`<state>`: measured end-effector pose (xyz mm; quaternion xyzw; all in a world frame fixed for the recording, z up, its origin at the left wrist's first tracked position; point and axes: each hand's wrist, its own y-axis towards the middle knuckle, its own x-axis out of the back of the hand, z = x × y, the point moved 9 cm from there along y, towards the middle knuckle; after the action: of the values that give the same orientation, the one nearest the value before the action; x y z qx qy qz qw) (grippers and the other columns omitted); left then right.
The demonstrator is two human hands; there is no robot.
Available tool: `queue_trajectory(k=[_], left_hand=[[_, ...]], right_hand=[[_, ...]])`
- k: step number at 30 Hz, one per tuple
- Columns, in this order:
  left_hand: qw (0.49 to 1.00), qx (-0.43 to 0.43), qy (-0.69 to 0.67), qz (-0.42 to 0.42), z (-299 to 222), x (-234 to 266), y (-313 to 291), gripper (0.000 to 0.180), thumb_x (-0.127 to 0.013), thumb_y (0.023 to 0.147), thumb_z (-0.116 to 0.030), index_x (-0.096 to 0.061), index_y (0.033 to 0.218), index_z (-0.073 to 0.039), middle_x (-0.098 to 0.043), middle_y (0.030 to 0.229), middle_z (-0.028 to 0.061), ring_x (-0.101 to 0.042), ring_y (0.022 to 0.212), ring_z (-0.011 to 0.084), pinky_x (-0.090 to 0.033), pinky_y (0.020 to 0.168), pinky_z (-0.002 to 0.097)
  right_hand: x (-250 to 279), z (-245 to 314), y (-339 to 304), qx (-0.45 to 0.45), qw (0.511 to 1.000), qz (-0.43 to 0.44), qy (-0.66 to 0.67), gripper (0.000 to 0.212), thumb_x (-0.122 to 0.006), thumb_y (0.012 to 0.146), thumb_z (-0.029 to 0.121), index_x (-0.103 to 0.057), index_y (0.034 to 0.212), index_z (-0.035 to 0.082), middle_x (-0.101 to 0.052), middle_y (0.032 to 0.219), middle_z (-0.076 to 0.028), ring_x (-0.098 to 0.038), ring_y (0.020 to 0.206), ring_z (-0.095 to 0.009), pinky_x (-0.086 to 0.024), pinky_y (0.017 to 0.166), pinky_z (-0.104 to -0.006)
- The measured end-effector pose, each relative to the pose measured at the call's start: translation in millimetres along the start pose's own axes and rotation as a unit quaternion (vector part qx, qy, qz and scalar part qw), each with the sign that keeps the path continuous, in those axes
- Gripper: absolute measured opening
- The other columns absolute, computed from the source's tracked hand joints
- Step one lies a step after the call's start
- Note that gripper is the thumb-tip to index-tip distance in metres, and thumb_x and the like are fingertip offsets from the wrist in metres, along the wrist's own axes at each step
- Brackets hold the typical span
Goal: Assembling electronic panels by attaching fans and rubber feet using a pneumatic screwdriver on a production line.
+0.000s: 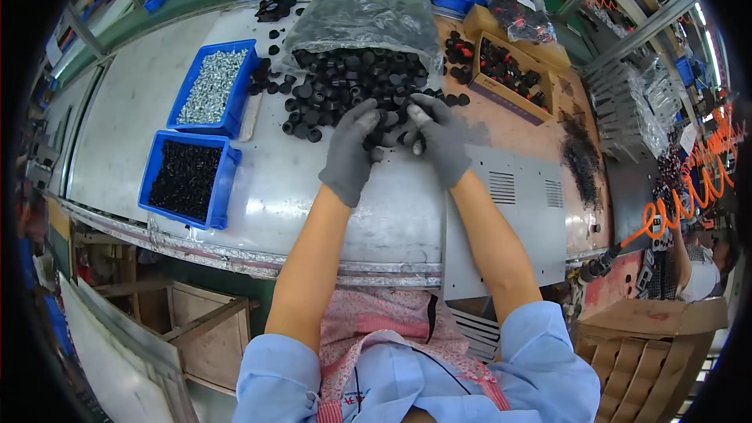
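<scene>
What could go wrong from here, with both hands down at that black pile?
Loose black pieces spread out from the bag; the left hand or right hand might scatter some across the table.
The grey panel overhangs the table's front edge beneath the right forearm, so a bump could shift it.
The lower blue bin sits close to that edge and may spill if knocked.
</scene>
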<state>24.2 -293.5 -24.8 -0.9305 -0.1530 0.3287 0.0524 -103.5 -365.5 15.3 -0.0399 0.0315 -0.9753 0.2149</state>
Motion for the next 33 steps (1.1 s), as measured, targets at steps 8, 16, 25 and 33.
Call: queue_trajectory(k=[8,16,25,33], left_hand=[[0.993,-0.066,0.096,0.01,-16,-3,-7,0.033,-0.054,0.093,-0.02,-0.056,0.122,-0.003,-0.063,0.095,0.0036,-0.055,0.073,0.0074,-0.041,0.058,0.0181],[0.933,-0.053,0.353,0.038,1,-61,-23,0.03,-0.066,0.087,-0.024,-0.062,0.108,-0.003,-0.065,0.093,0.0029,-0.057,0.075,0.0087,-0.045,0.062,0.0225],[0.851,-0.122,0.502,0.096,21,-119,-30,0.022,-0.068,0.085,-0.021,-0.063,0.097,-0.004,-0.063,0.079,0.0036,-0.058,0.075,0.0106,-0.047,0.07,0.0264],[0.715,-0.223,0.654,0.105,46,-131,-23,0.02,-0.064,0.085,-0.024,-0.066,0.099,-0.01,-0.065,0.094,0.0079,-0.063,0.083,0.0243,-0.048,0.074,0.0341]], right_hand=[[84,24,-35,0.078,0.983,-0.113,-0.12,0.027,-0.065,0.089,0.017,-0.06,0.111,0.004,-0.061,0.083,-0.003,-0.055,0.061,-0.008,-0.046,0.053,-0.0224],[242,-22,-115,0.023,0.925,-0.246,-0.289,0.026,-0.065,0.088,0.019,-0.061,0.11,0.005,-0.064,0.087,-0.005,-0.06,0.073,-0.012,-0.05,0.068,-0.0266],[198,-19,-107,0.142,0.852,-0.215,-0.456,0.029,-0.063,0.088,0.031,-0.063,0.112,0.014,-0.064,0.095,-0.008,-0.064,0.085,-0.027,-0.051,0.073,-0.0354],[192,-25,-96,0.11,0.866,-0.13,-0.47,0.037,-0.058,0.091,0.034,-0.059,0.122,0.015,-0.064,0.099,-0.009,-0.064,0.089,-0.028,-0.05,0.077,-0.0354]])
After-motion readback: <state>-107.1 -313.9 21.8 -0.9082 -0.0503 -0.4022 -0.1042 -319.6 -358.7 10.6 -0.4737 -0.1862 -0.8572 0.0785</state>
